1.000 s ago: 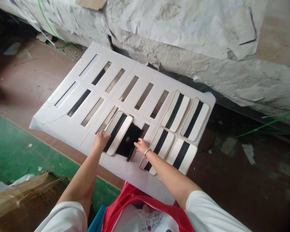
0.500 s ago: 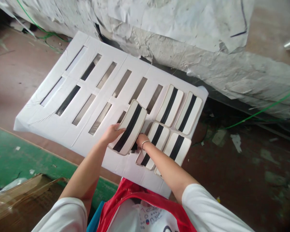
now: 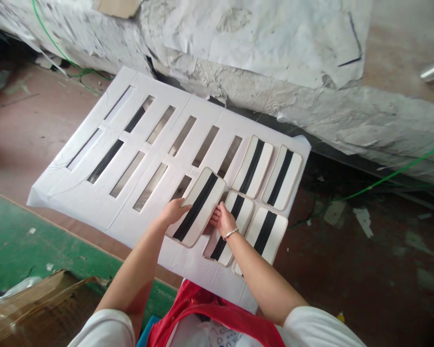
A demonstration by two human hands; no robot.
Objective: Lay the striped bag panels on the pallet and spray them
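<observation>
A white rectangular panel (image 3: 207, 207) with rounded, piped edges and a black strip down its middle is tilted over the white slotted board (image 3: 94, 108). My left hand (image 3: 175, 211) grips its left edge, thumb on top and the other fingers largely underneath. At its right edge is my right hand (image 3: 224, 219), wearing a bracelet, with fingers stretched out toward the panel; whether they touch it I cannot tell. Similar panels lie on the board's right end: an upper one (image 3: 248, 178), a far right one (image 3: 291, 178), a lower one (image 3: 243, 205) partly behind my right hand, and a lower right one (image 3: 280, 226).
Rows of rectangular slots run across the board. A long bench or wall covered in torn paper (image 3: 246, 72) stands behind it. A green cable (image 3: 394, 166) trails at the right. A brown cardboard box (image 3: 39, 308) sits at the lower left on the green floor (image 3: 18, 236).
My right hand has come out from beneath the held panel's right edge, and its fingers now show. The held panel has shifted slightly right. The whole scene sits a little lower in view.
</observation>
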